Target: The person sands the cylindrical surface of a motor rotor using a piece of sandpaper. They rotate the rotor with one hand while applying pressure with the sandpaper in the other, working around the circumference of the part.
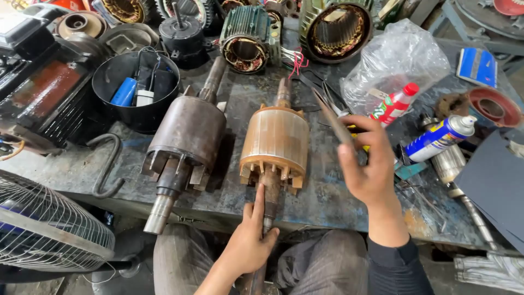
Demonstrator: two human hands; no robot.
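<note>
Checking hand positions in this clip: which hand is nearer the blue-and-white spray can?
Right. The right hand holds a thin metal strip just left of the spray can; the left hand grips the copper-coloured rotor's shaft, farther away.

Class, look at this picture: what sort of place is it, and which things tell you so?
Most likely an electric motor repair workshop. Two motor rotors lie on a stained metal workbench, opened motor housings with copper windings stand behind them, and a spray can lies among scattered tools.
</note>
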